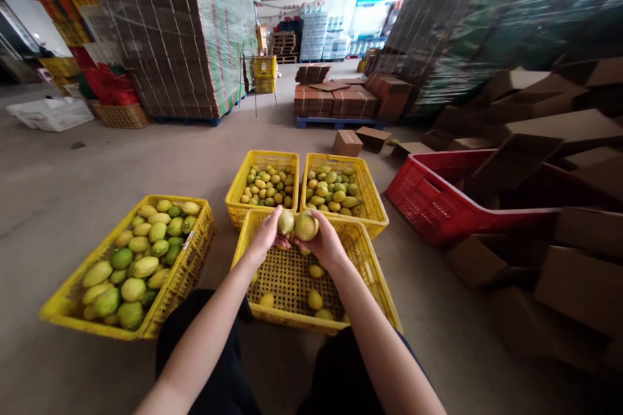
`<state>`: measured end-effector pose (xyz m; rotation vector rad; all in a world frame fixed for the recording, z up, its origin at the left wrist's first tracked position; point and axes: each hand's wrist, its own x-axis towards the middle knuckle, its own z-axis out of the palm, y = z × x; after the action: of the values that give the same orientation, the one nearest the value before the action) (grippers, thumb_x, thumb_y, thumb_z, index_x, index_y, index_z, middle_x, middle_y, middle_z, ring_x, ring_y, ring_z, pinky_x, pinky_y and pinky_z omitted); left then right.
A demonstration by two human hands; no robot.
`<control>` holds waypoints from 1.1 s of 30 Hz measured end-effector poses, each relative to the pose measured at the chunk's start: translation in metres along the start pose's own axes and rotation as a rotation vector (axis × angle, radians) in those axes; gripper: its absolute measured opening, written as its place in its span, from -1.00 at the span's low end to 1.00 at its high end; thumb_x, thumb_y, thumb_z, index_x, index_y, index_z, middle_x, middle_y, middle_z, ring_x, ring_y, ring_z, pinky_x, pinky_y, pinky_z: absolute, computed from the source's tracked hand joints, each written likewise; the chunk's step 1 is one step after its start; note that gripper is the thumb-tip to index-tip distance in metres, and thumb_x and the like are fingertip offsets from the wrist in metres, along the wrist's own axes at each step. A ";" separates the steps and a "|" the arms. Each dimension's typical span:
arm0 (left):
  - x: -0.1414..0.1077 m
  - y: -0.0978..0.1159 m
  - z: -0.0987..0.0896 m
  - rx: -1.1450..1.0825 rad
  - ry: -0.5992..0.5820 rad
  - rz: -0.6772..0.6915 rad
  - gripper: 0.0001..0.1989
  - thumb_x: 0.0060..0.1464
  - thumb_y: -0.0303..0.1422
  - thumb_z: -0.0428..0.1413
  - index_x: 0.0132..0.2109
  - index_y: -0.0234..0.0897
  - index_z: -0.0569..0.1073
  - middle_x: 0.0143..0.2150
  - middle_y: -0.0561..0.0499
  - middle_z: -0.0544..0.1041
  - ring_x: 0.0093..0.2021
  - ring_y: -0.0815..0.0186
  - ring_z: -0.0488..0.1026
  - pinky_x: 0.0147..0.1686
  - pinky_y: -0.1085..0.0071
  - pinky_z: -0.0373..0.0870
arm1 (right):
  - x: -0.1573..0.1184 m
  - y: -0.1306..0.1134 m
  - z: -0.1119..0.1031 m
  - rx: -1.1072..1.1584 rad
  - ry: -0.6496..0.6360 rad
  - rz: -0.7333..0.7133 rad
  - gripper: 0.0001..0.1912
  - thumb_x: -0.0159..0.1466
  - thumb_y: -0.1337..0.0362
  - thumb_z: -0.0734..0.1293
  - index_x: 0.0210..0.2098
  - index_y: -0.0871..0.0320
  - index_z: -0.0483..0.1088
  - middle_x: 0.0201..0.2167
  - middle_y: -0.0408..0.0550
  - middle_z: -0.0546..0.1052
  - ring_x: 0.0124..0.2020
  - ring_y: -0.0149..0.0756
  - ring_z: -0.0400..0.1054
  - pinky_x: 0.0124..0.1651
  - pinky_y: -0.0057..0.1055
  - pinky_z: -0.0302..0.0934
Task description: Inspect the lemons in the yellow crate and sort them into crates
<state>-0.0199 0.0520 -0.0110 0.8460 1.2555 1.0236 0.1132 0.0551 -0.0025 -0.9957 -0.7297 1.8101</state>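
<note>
My left hand (268, 233) is closed round a small green-yellow fruit (285, 222). Beside it, my right hand (327, 241) grips a larger green-yellow fruit (306, 226). Both hands are close together over the far part of a yellow crate (384, 292), which holds several scattered yellow fruits (315, 299) on its perforated floor. Just beyond the hands stand a back left yellow crate (235, 198) of small fruits and a back right yellow crate (376, 207) of mixed green and yellow fruits. The fingers are partly hidden behind the fruits.
At the left is a yellow crate (195, 253) full of larger fruits. A red crate (423, 201) and heaped cardboard boxes (579, 285) lie to the right. Flattened cartons (354, 104) on a blue pallet and tall wrapped stacks (160, 32) stand farther back.
</note>
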 end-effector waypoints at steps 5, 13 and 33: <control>-0.001 0.007 0.000 -0.077 0.001 -0.087 -0.48 0.22 -0.06 -0.20 -0.33 -0.39 0.44 -0.67 0.02 0.40 -0.76 0.44 0.28 -0.70 0.53 0.18 | 0.000 -0.001 0.002 0.097 -0.114 0.088 -0.57 0.32 0.15 0.04 -0.42 0.29 0.38 -0.63 0.10 0.49 -0.72 -0.36 0.30 -0.77 -0.53 0.12; -0.002 0.001 0.006 -0.145 0.250 0.083 -0.81 0.03 -0.32 0.18 -0.29 -0.27 0.32 -0.45 0.10 0.45 -0.47 0.40 0.43 -0.45 0.54 0.32 | 0.012 0.012 0.002 -0.042 0.129 -0.052 -0.81 0.12 0.19 0.37 -0.42 0.16 0.31 -0.67 -0.18 0.41 -0.72 -0.42 0.27 -0.78 -0.57 0.10; 0.002 0.016 0.004 -0.769 0.067 -0.313 -0.72 0.19 -0.22 0.00 -0.30 -0.38 0.41 -0.51 -0.05 0.46 -0.52 0.35 0.45 -0.62 0.54 0.42 | 0.026 0.006 -0.006 0.314 0.142 0.142 -0.84 0.25 0.23 0.21 -0.36 0.18 0.35 -0.58 -0.11 0.49 -0.61 -0.34 0.36 -0.54 -0.42 0.26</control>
<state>-0.0182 0.0598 0.0037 0.0219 0.8917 1.1555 0.1090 0.0765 -0.0187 -0.9711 -0.2812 1.8820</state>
